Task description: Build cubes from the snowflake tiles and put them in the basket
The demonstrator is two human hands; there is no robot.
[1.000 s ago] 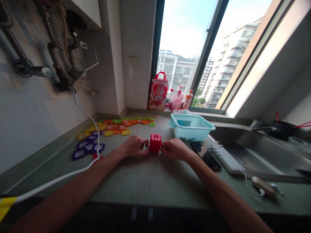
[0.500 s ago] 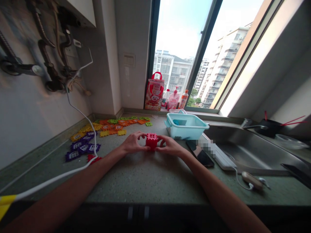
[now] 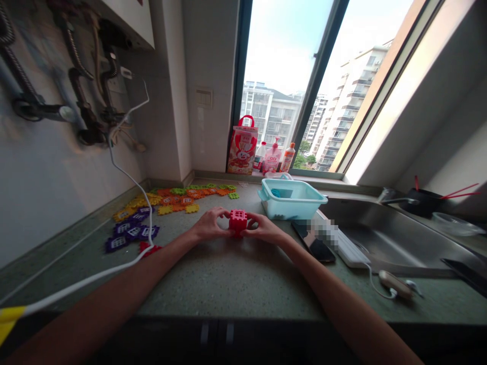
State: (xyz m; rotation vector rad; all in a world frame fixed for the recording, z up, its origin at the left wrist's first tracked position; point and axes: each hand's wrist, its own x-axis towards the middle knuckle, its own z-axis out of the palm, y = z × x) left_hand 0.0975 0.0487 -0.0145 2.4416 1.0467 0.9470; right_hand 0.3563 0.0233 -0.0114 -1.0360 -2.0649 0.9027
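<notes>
Between my two hands on the counter is a red block cube point(image 3: 238, 223) put together from notched plastic panels, with a window grid in its top face. My left hand point(image 3: 212, 223) grips its left side between thumb and fingers. From the right, my right hand point(image 3: 262, 228) holds it the same way. Off to the left lie flat purple panels point(image 3: 133, 231), orange panels point(image 3: 178, 200), yellow panels point(image 3: 140, 202) and green panels point(image 3: 178, 191). A few red panels point(image 3: 149, 249) show partly behind my left forearm and a white cable.
A light blue plastic basin point(image 3: 294, 200) stands right of my hands. Beside it lie a dark phone point(image 3: 315, 243) and a white power strip point(image 3: 348, 248), before the steel sink point(image 3: 395, 238). A white cable point(image 3: 114, 271) crosses the counter at left. Bottles point(image 3: 272, 158) stand by the window.
Both hands stay on the red cube, with the right fingers shifting slightly along its side. The whole view has moved a little; the other things lie as before.
</notes>
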